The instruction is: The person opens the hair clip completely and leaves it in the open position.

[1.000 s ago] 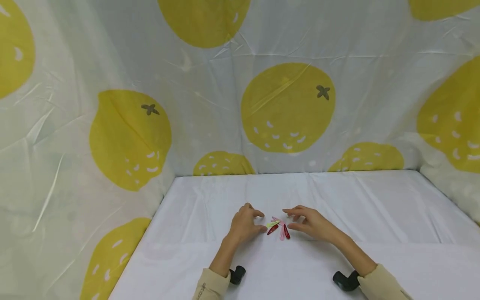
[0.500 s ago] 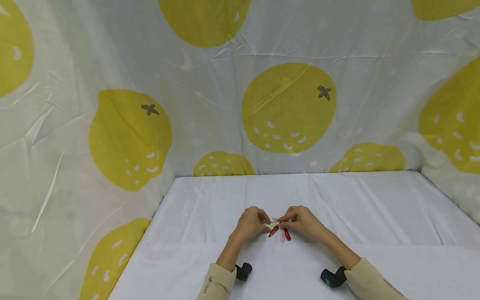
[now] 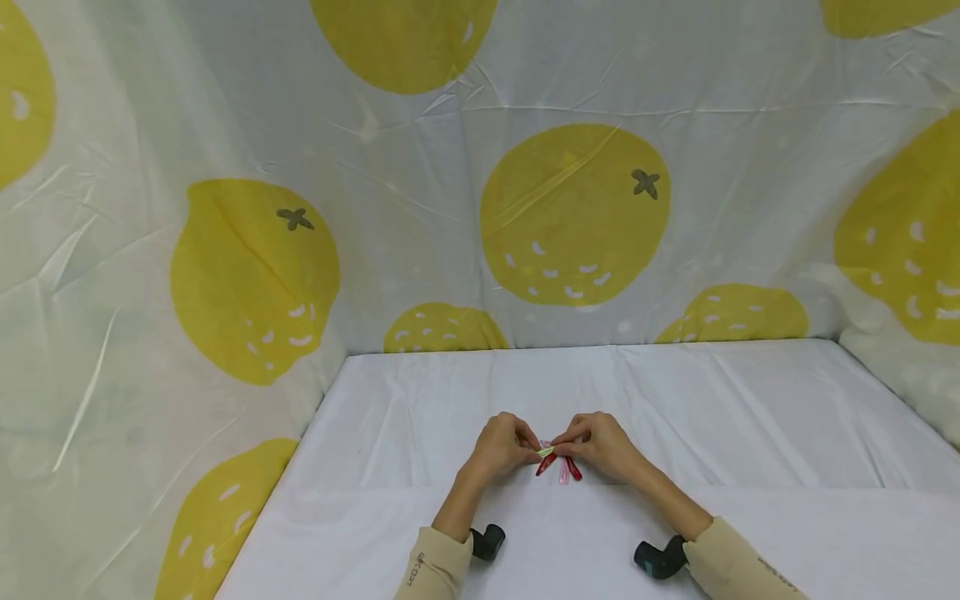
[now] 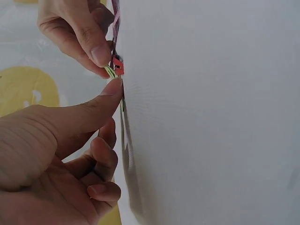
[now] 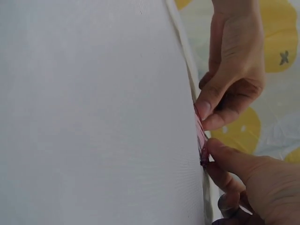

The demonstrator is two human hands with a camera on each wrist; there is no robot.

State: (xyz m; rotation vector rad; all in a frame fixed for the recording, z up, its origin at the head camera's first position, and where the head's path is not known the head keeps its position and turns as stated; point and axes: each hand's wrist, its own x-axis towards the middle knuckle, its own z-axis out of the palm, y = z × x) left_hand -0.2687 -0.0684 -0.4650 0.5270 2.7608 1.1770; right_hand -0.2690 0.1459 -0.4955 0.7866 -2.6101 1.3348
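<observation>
A yellow-green snap hair clip (image 3: 545, 452) lies between both hands, at the top of a small fan of clips on the white table. My left hand (image 3: 501, 447) pinches its left end between thumb and forefinger. At its other end, the thumb and fingers of my right hand (image 3: 602, 448) pinch it. The left wrist view also shows the green clip (image 4: 110, 71) between the two thumbs. Just below the hands are a red clip (image 3: 545, 465), a pink clip (image 3: 564, 473) and another red clip (image 3: 573, 468). Another pink clip (image 3: 544, 442) is partly hidden behind the fingers.
A white cloth covers the table (image 3: 675, 392). Behind and beside it hangs a curtain (image 3: 420, 233) printed with yellow lemons. Black wrist-worn devices (image 3: 489, 542) stick out by both beige sleeves (image 3: 435, 562).
Both hands have come together from either side of the clips, the right one moving left, and their fingers have closed on the green clip. The other clips have barely shifted.
</observation>
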